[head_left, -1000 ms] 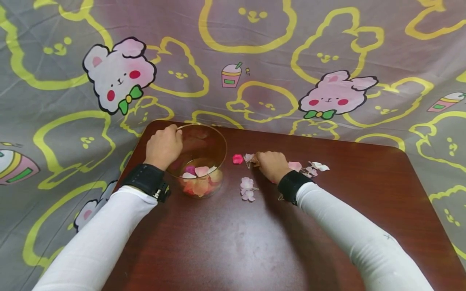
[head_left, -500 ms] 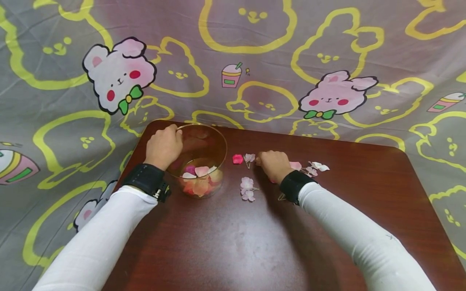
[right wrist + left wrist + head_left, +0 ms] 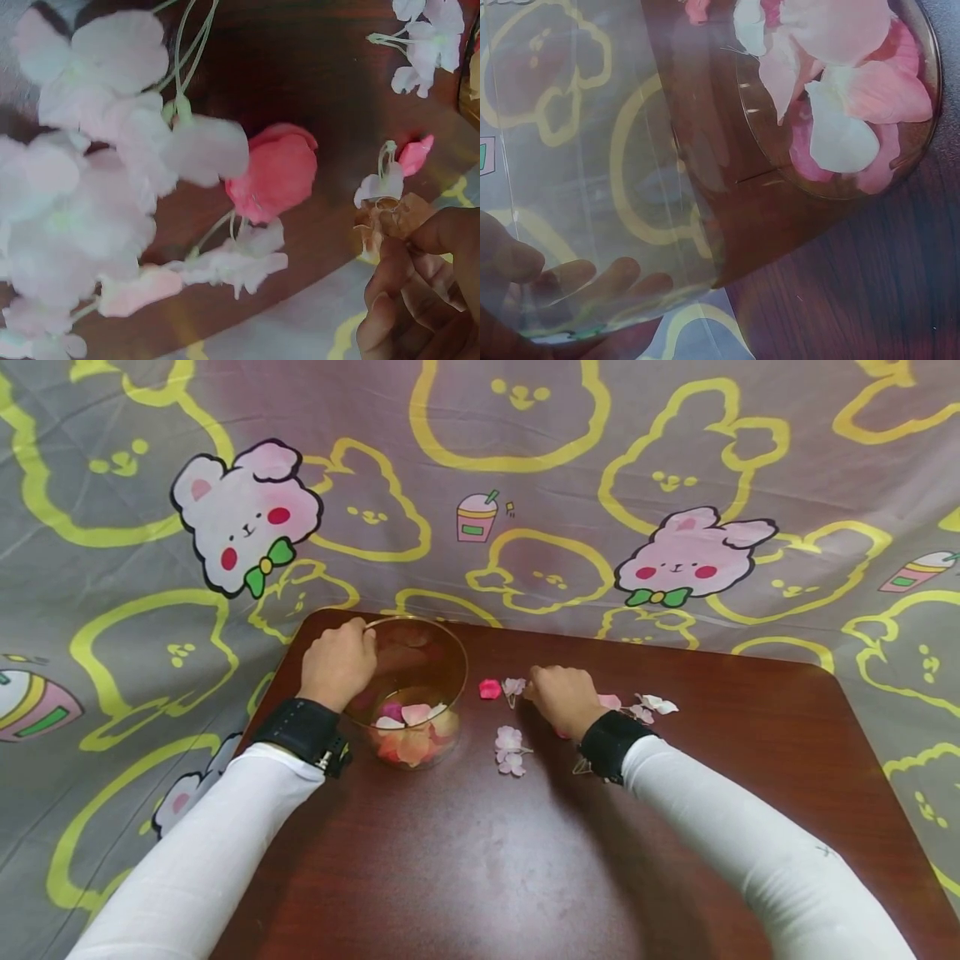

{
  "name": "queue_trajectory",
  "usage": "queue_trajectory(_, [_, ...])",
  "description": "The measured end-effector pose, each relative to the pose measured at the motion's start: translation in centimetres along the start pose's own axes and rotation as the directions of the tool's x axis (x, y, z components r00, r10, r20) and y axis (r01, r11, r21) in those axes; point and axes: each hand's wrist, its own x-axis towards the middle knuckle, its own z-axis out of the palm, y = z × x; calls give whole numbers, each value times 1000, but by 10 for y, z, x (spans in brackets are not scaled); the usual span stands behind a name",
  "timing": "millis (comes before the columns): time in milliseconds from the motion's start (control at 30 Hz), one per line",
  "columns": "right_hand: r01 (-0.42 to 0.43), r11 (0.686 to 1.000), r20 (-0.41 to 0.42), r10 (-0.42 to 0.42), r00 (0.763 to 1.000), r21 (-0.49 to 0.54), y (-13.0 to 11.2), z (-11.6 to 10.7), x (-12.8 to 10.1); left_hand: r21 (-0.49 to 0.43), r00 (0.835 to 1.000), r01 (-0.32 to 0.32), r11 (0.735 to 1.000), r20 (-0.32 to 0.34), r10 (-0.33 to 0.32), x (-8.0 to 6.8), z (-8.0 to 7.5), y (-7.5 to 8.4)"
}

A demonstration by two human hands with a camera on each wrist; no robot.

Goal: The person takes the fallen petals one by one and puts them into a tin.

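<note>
My left hand (image 3: 352,647) grips the near-left wall of a clear glass bowl (image 3: 438,647); its fingers (image 3: 592,279) show through the glass. Pink, white and peach petals (image 3: 408,731) lie in the bowl's bottom. My right hand (image 3: 534,690) rests on the brown table (image 3: 525,860) with curled fingers (image 3: 394,259) pinching a small beige blossom (image 3: 386,221). A pale stemmed flower (image 3: 513,686) and a red petal (image 3: 490,688) lie just left of that hand.
A pink flower cluster (image 3: 510,750) lies in front of the right hand. More pale blossoms (image 3: 651,703) are scattered behind its wrist. A cartoon-print cloth (image 3: 525,485) surrounds the table on the far side and both ends.
My right hand has crept slightly left and farther toward the pale flower, the forearm swinging a little right. The left hand and the bowl have stayed still.
</note>
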Motion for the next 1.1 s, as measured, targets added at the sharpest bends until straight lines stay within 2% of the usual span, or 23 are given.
queue_trajectory(133, [23,999,-15,-24,1000,-27,-1,-9,-1,1,1000,-4,1000,-4,4,0,0,0])
queue_trajectory(400, [68,998,-42,-68,997,-3,-4,-24,-3,0,1000,-7,1000,-3,7,-1,-1,-1])
queue_trajectory(567, [91,995,-91,-88,992,29,-8,-34,-4,-2,1000,-9,1000,-9,9,-1,-1,0])
queue_trajectory(933, [139,982,-159,-118,980,129,-30,-63,-2,-10,1000,-8,1000,-14,7,0,-1,1])
queue_trajectory(1100, [154,978,-194,-126,973,140,-45,-77,-3,-6,1000,-3,1000,-10,3,0,0,0])
